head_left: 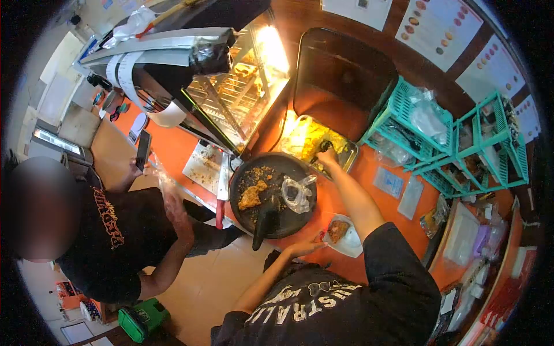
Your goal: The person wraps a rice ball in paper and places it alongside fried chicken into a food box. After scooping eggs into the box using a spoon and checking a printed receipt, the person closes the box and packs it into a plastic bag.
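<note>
My right hand (327, 157) is closed round a dark handle or utensil at the tray of yellow food (311, 137). Close to the white paper (350, 244), which bears a piece of brown food (337, 230) and something white, is my left hand (307, 247). Its fingers are stretched out and it holds nothing visible. Between the tray and my left hand stands a large dark stone mortar (283, 226). Fried food (252, 195), crumbs, a black pestle (265, 222) and a clear plastic bag (297, 193) lie in it.
Another person (115, 236) stands at the left, holding a phone (143, 151). A lit glass food warmer (242, 86) stands beyond the mortar. Green baskets (421, 124) are at the right. A board with crumbs (203, 167) and a red-handled knife (220, 213) lie left of the mortar.
</note>
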A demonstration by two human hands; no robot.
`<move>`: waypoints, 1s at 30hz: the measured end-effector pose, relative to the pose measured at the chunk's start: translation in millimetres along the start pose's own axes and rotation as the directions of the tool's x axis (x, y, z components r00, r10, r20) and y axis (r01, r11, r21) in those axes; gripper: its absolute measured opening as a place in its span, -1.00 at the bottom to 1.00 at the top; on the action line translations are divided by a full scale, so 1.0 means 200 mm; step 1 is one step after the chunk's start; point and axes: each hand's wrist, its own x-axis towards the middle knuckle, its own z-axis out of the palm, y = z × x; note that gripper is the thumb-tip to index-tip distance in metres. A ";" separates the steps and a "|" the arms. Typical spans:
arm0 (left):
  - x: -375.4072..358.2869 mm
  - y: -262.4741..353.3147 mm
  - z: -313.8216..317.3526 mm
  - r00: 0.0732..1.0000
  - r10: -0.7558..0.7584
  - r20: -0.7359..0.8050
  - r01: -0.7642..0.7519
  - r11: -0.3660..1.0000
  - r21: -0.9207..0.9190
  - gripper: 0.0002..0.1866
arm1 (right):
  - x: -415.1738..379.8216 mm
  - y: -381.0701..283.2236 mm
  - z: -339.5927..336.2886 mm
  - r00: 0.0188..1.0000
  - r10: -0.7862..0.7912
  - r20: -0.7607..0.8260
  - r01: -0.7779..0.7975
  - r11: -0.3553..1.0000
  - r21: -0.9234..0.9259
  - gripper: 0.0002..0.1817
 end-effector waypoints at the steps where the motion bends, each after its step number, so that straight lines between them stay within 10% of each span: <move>1: 0.04 -0.08 -0.01 0.999 -0.045 0.029 0.042 0.995 0.086 -0.20 | -0.10 -0.06 -0.08 1.000 0.018 0.018 -0.019 0.999 0.040 -0.58; 3: 0.12 -0.22 -0.03 0.993 -0.092 0.072 0.077 0.979 0.190 -0.18 | -0.14 -0.11 -0.14 0.988 0.156 -0.016 -0.156 0.988 -0.003 -0.54; 8: 0.17 -0.28 -0.07 0.989 -0.119 0.087 0.105 0.983 0.153 -0.29 | -0.20 -0.12 -0.29 0.988 -0.153 -0.009 0.151 0.981 -0.121 -0.71; 11: 0.13 -0.20 -0.09 0.994 -0.097 -0.055 0.106 0.975 0.196 -0.33 | -0.26 -0.11 -0.45 0.702 -0.703 -0.114 0.595 0.666 -0.450 -0.83; 16: 0.13 0.13 -0.13 0.987 0.108 -0.119 -0.063 0.940 0.335 -0.41 | -0.31 -0.17 -0.72 0.721 -0.657 0.221 0.541 0.334 -0.772 -0.82; 18: 0.19 0.20 -0.14 0.984 0.128 -0.128 -0.094 0.966 0.241 -0.59 | -0.26 -0.12 -0.74 0.378 -0.897 0.230 0.601 0.048 -0.798 -0.74; 20: 0.27 0.18 -0.16 0.960 0.185 -0.209 -0.095 0.921 0.377 -0.69 | -0.16 -0.08 -0.71 0.383 -0.873 0.301 0.601 -0.011 -0.799 -0.68; 22: 0.32 0.27 -0.17 0.936 0.213 -0.281 -0.068 0.891 0.449 -0.69 | -0.18 -0.06 -0.66 0.629 -0.696 0.347 0.478 -0.005 -0.878 -0.62; 24: 0.37 0.32 -0.17 0.921 0.222 -0.320 -0.045 0.876 0.479 -0.68 | -0.19 -0.05 -0.63 0.585 -0.721 0.370 0.499 -0.040 -0.866 -0.73; 26: 0.43 0.33 -0.16 0.865 0.391 -0.315 -0.311 0.910 0.273 -0.68 | -0.19 -0.03 -0.61 0.543 -0.632 0.553 0.645 -0.109 -0.757 -0.89; 30: 0.62 0.25 -0.21 0.952 0.132 -0.278 -0.174 0.976 -0.133 -0.20 | -0.19 0.00 -0.58 0.489 -0.663 0.566 0.729 -0.046 -0.683 -0.91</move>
